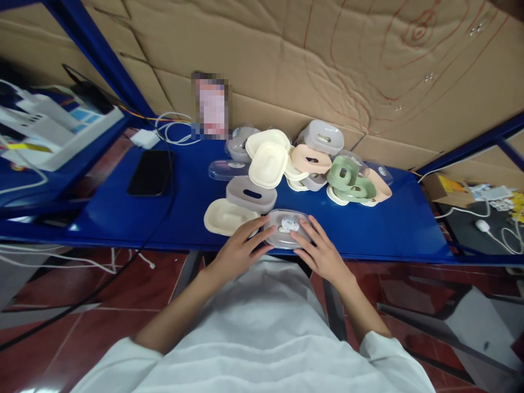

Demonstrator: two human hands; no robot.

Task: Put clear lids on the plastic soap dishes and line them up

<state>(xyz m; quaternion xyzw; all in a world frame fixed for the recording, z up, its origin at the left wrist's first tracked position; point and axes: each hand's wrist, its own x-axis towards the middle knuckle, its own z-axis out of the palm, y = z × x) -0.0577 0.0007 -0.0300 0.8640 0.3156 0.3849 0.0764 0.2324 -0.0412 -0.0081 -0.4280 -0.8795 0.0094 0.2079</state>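
Observation:
A grey container with a clear lid (286, 228) sits at the near edge of the blue table (409, 229). My left hand (241, 248) rests on its left side with fingers stretched flat over the lid. My right hand (321, 248) presses on its right side, fingers also spread flat. A cream tray (223, 216) lies just left of my left hand, and a grey lid with a slot (250, 194) lies behind it.
A heap of cream, pink, grey and green containers and lids (311, 161) fills the table's middle. A black phone (150, 172), a white charger (144, 138) and cables lie at the left. A white tray (53, 131) stands at far left. Cardboard (327, 65) backs the table.

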